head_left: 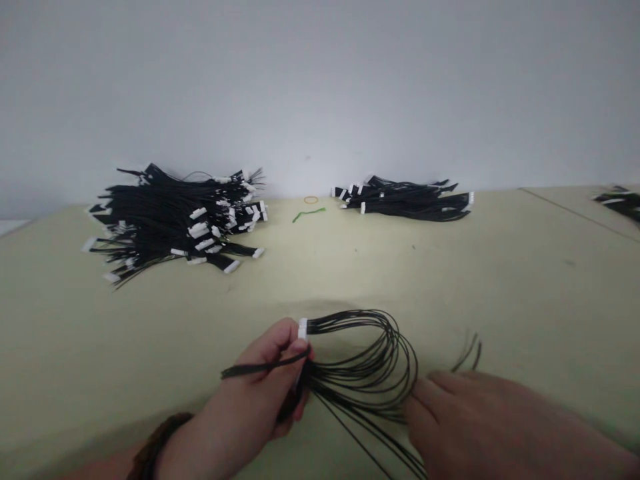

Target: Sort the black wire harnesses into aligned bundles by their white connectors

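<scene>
Left hand: the left hand (250, 400) is closed around a wire bundle (325, 375), thumb uppermost; a dark wristband (157, 443) circles the wrist.
Wire bundle: black, held above the near part of the bench (320, 280); its strands loop out to the right and curve back to a white connector (303, 329), which stands upright at the left fingertips. A short dark tail crosses the thumb toward the left.
Right hand: the right hand (465, 420), back uppermost and slightly blurred, meets the looped strands at its fingers; whether it grips them cannot be told. Thin wire ends (470, 352) show just beyond it.
Left pile: a left pile (160, 220) of black wires with white connectors, lying near the wall (320, 87).
Right pile: a smaller right pile (415, 202) of similar wires, also near the wall.
Between the piles: a green strip (309, 214) and, just behind it, an orange ring (305, 199).
Far right: more dark wires (625, 205), cut by the frame edge.
</scene>
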Motion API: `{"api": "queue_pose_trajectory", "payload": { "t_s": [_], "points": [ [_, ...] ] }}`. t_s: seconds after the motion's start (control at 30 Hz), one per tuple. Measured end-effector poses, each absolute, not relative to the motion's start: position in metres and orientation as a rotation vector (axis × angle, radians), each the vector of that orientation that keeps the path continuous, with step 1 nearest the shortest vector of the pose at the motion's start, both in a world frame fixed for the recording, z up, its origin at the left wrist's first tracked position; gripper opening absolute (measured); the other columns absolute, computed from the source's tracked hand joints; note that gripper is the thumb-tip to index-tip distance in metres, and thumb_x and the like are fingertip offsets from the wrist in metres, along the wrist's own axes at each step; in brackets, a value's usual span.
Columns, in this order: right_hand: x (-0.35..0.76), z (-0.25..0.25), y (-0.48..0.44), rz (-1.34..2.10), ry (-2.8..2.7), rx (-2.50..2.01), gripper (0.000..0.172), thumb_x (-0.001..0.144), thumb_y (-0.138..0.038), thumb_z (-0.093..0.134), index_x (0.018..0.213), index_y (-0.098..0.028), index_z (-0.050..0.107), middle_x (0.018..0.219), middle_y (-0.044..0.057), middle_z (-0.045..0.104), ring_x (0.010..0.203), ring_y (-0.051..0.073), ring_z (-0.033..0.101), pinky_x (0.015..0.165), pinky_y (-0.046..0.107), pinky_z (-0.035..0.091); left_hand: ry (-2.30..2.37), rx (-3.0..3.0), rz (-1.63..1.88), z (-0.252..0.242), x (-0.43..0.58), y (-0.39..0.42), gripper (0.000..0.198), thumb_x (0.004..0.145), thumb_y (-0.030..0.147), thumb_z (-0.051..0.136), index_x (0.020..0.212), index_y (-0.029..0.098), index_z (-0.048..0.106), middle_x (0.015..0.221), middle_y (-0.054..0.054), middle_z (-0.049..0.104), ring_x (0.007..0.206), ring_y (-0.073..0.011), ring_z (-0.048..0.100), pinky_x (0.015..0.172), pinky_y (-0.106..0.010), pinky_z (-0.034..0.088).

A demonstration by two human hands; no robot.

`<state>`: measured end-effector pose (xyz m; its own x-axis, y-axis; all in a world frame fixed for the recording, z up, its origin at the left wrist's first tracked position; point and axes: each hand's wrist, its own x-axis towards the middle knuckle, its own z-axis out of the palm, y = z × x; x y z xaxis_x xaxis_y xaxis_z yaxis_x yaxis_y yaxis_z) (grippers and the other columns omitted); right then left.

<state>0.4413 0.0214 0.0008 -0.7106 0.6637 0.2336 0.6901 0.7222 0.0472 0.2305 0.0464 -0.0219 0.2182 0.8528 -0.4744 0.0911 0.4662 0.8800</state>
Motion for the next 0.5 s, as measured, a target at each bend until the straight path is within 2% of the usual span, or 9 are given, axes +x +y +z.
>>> {"api": "queue_pose_trajectory", "payload": {
  "t_s": [0.13, 0.27, 0.33, 0.43, 0.5],
  "points": [
    [0.425, 0.006, 0.031, -0.010, -2.794, -1.118, 0.027, 0.056, -0.001, 0.048, 0.070, -0.020, 0.060, 0.066, -0.001, 0.063, 0.054, 0.016, 0.056, 0.051, 0.028, 0.040, 1.200, 1.104, 0.666, -0.024, 0.229, 0.044, 0.028, 0.084, 0.045, 0.046, 0.073, 0.020, 0.042, 0.048, 0.008, 0.040, 0.041, -0.0051, 0.034, 0.037, -0.013, 0.026],
    [0.414, 0.008, 0.038, 0.371, -2.775, -1.287, 0.016, 0.073, -0.011, 0.050, 0.069, -0.021, 0.061, 0.071, -0.003, 0.064, 0.059, 0.015, 0.057, 0.056, 0.027, 0.040, 1.137, 1.266, 0.677, -0.029, 0.225, 0.039, 0.030, 0.088, 0.045, 0.042, 0.073, 0.019, 0.044, 0.049, 0.007, 0.041, 0.042, -0.0047, 0.034, 0.038, -0.014, 0.026],
    [0.411, 0.007, 0.040, 0.624, -2.703, -1.263, 0.017, 0.078, -0.015, 0.049, 0.065, -0.021, 0.058, 0.067, -0.005, 0.062, 0.059, 0.011, 0.055, 0.056, 0.023, 0.037, 1.110, 1.289, 0.681, -0.030, 0.224, 0.037, 0.031, 0.087, 0.045, 0.042, 0.072, 0.018, 0.045, 0.048, 0.007, 0.041, 0.041, -0.0052, 0.035, 0.038, -0.015, 0.025],
    [0.409, 0.009, 0.043, 0.722, -2.571, -1.256, 0.017, 0.074, -0.011, 0.050, 0.059, -0.018, 0.052, 0.060, -0.006, 0.056, 0.057, 0.008, 0.050, 0.055, 0.021, 0.033, 1.107, 1.279, 0.675, -0.029, 0.226, 0.037, 0.033, 0.086, 0.047, 0.043, 0.070, 0.018, 0.044, 0.047, 0.006, 0.041, 0.040, -0.0058, 0.035, 0.037, -0.016, 0.024],
    [0.413, 0.014, 0.045, 0.755, -2.496, -1.282, 0.016, 0.072, -0.008, 0.048, 0.061, -0.019, 0.052, 0.058, -0.007, 0.054, 0.054, 0.007, 0.047, 0.053, 0.020, 0.032, 1.111, 1.240, 0.665, -0.027, 0.228, 0.039, 0.033, 0.084, 0.049, 0.044, 0.070, 0.019, 0.044, 0.046, 0.007, 0.040, 0.039, -0.0057, 0.033, 0.037, -0.016, 0.023]
  ]
}}
